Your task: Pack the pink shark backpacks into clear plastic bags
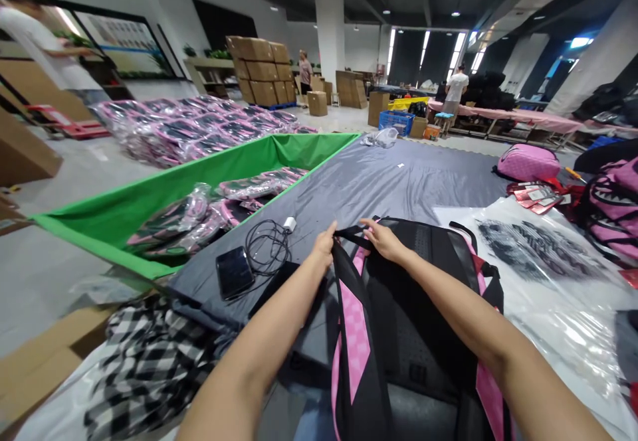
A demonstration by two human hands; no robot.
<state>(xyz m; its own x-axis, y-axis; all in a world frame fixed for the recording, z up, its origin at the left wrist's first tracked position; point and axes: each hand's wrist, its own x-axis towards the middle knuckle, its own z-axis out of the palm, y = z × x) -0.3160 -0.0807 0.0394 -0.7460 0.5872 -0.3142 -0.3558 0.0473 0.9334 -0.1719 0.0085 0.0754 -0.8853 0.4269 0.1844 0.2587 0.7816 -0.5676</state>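
A black and pink backpack (423, 308) lies back-side up on the grey-covered table (379, 182) right in front of me. My left hand (325, 245) is closed on the top end of its black and pink shoulder strap (356, 308). My right hand (383, 236) pinches the black top handle of the same backpack, close beside the left hand. Both forearms reach in from the bottom of the view.
A black phone (234, 271) and a coiled charger cable (269, 245) lie left of my hands. A checked cloth (144, 361) sits at bottom left. A green bin (124, 212) holds wrapped bags. Clear plastic bags (538, 255) and pink backpacks (528, 161) lie right. People stand far off.
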